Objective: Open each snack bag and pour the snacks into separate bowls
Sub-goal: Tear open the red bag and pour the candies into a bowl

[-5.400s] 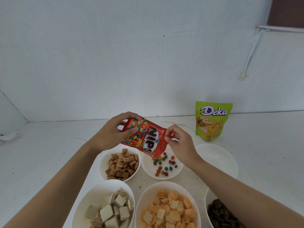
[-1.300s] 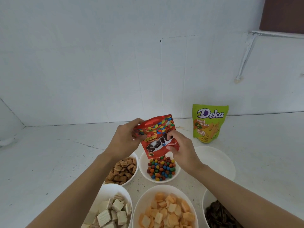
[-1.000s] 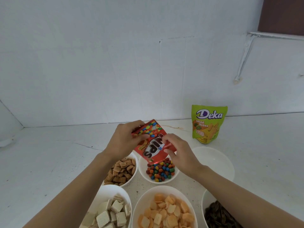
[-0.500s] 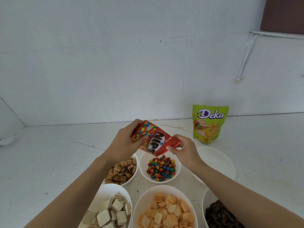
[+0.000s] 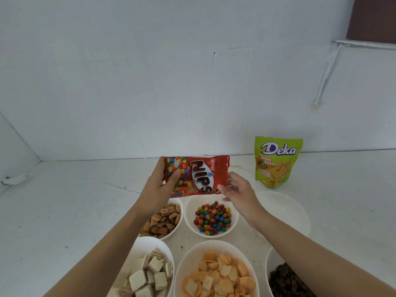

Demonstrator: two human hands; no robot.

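Snack bag (image 5: 198, 175), red and printed with coloured candies, is held flat and face-on above the back row of bowls, its lettering running sideways. The left hand (image 5: 159, 185) pinches its left end, thumb across the front and the other fingers hidden behind the foil. The right hand (image 5: 236, 189) is beside the bag's lower right corner with fingers spread loosely; it is blurred, and I cannot tell whether a fingertip touches the foil. Whether the bag's end is torn open is not clear from this side.

Directly below sits a small white bowl (image 5: 189, 213) holding coloured candies (image 5: 213, 218). To its left, a bowl of brown squares (image 5: 162, 221) is partly covered by the left forearm. An empty bowl (image 5: 287, 209) lies to the right, partly behind the right arm. Nearer, a bowl of wafer cubes (image 5: 147, 277), one of orange crackers (image 5: 218, 277) and one of dark pieces (image 5: 285, 279) are all cut off by the lower edge. A green pouch (image 5: 276, 160) stands upright near the wall, well apart from the hands.
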